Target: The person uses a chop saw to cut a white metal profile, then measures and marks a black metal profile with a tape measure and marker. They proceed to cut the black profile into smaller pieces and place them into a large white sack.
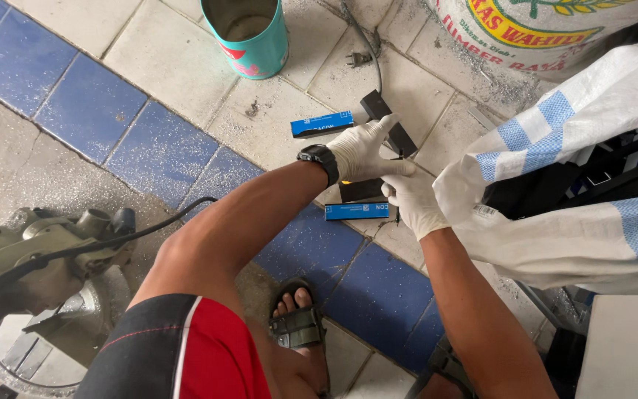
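Note:
Both my hands wear white gloves and work low over a tiled floor. My left hand (359,151), with a black wristwatch (319,157) on it, is closed around a long black block (393,127) whose cable runs up to a plug (358,58). Just below, my right hand (415,199) has its fingers curled on the right end of a flat black box (359,191). Two slim blue boxes lie on the tiles: one (323,123) left of the black block, the other (357,211) directly under the flat box.
A teal tin can (249,33) stands at the top. A printed sack (526,29) and a white woven bag with blue stripes (577,222) holding black items fill the right. A grey metal machine (38,258) sits left, and my sandalled foot (300,321) is below.

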